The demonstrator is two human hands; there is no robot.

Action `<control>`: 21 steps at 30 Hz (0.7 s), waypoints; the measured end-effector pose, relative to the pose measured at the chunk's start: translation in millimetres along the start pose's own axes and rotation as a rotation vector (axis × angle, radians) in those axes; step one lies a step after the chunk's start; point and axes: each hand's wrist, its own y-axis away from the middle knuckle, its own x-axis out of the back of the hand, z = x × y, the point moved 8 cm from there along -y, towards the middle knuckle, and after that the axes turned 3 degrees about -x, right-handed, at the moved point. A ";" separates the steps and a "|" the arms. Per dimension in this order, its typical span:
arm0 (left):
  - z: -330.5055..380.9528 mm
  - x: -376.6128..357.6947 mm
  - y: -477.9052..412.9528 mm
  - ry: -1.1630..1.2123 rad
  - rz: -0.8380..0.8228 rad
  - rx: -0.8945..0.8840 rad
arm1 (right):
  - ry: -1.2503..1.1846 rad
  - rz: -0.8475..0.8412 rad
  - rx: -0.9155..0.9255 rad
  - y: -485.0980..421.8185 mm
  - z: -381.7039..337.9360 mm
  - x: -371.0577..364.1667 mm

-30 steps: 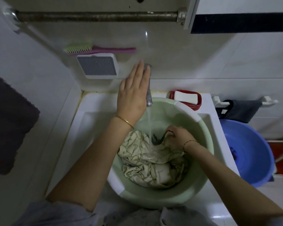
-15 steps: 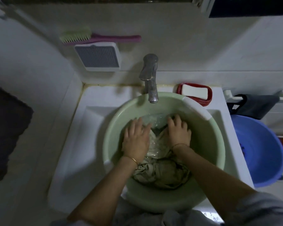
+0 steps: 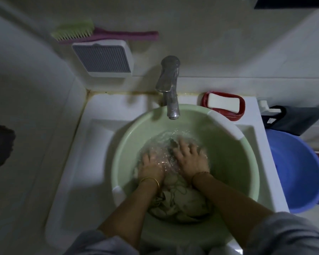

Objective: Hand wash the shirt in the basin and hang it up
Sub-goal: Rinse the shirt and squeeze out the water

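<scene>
A pale green basin sits in the white sink under the metal tap. The cream patterned shirt lies bunched in the water at the basin's near side. My left hand and my right hand are side by side in the rippling water, fingers spread and pressing down on the submerged far part of the shirt. No water runs from the tap. My fingertips are blurred under the water.
A white soap bar in a red dish sits on the sink's back right corner. A blue basin stands to the right, with a dark cloth above it. A green-and-pink brush and a white box are on the wall.
My left hand left the tap and the water stopped running. Both hands went down onto the shirt and now press it deeper under the water, which ripples.
</scene>
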 end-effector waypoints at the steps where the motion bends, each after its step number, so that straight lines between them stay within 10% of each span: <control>1: -2.7 6.3 -5.5 0.031 0.125 0.000 | -0.087 0.037 -0.123 -1.2 11.7 2.5; 4: -6.5 11.6 -11.8 0.619 0.056 0.084 | -0.539 0.076 -0.473 5.9 28.4 6.0; 7: -4.6 13.1 -14.9 1.204 -0.054 0.304 | -1.080 0.101 -0.458 16.1 8.6 20.7; 10: 6.4 -3.1 -22.6 1.576 -0.183 0.422 | -1.095 0.198 -0.340 43.0 -11.6 57.2; 18: 50.9 -12.7 -10.3 1.360 -0.365 0.359 | -0.747 0.191 -0.485 14.1 23.7 64.6; 21: 28.0 2.0 -5.8 1.027 -0.099 0.298 | -0.457 0.295 -0.344 1.2 32.8 62.5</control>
